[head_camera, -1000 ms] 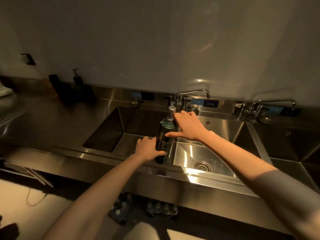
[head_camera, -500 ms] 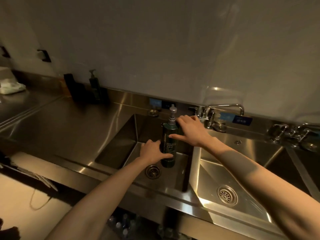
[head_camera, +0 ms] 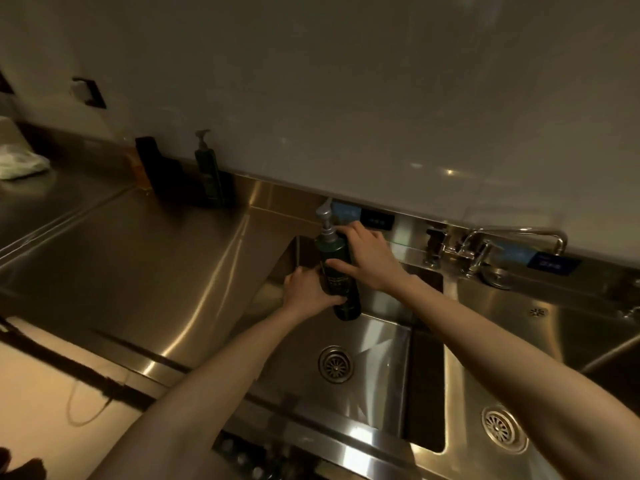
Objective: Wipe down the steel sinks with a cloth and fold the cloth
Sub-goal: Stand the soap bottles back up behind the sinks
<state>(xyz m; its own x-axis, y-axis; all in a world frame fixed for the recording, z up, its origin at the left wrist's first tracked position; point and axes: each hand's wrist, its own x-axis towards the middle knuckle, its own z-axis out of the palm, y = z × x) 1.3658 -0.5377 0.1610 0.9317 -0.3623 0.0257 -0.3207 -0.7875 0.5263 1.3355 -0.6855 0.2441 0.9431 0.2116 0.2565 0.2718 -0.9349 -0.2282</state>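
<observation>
Dim amber light, detail soft. Label print on the dark pump bottle (head_camera: 341,282) is unreadable. The left hand's (head_camera: 306,289) fingertips are hidden behind the bottle, and so are most of the right hand's (head_camera: 367,258) fingers. Cannot tell whether the bottle's base touches steel or hangs free. Both arms are cut off at the lower frame edge. Far out to the left of the grip, a pale crumpled bundle (head_camera: 20,164) lies on the counter (head_camera: 121,254); cloth or bag, cannot tell. Both forearms are bare and reach forward, converging on the bottle. Left hand comes in from the left, knuckles up, low on the body. Right hand comes from the right, higher, wrist slightly raised. Left hand is wrapped tight round the lower half. Right hand has its thumb laid across the front at mid-height and its fingers curled round the back near the shoulder, just under the grey pump head (head_camera: 325,216). Bottle leans a little, top to the left. The left sink (head_camera: 374,341) lies directly below the grip, its drain (head_camera: 335,364) nearer the person. The right sink (head_camera: 485,341) adjoins to the right, under the right forearm. A faucet (head_camera: 512,233) is right of the grip at the backsplash. A second pump bottle (head_camera: 207,174) stands upright against the wall, left of the grip.
</observation>
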